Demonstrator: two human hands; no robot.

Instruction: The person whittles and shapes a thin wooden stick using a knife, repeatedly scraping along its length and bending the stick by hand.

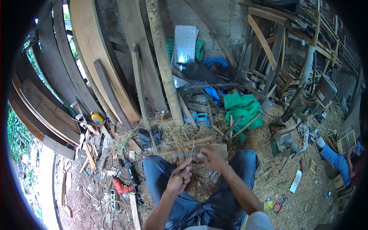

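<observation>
Between my bent knees, my left hand (179, 180) is closed round a thin light wooden stick (191, 158) that points up from the fist. To its right, my right hand (211, 158) is closed on the end of a flat grey tool (184, 154), blurred by motion, whose blade lies across the stick's upper part. I cannot make out whether blade and stick touch. Behind my right hand a wooden block (220, 148) rests on the ground.
A red drill (122, 186), a grinder (132, 172) and a power strip (113, 201) lie at left. Planks (92, 50) lean behind. Green sheeting (243, 111) lies ahead; a metal machine (284, 142) stands right. Another person's leg (334, 159) is at far right.
</observation>
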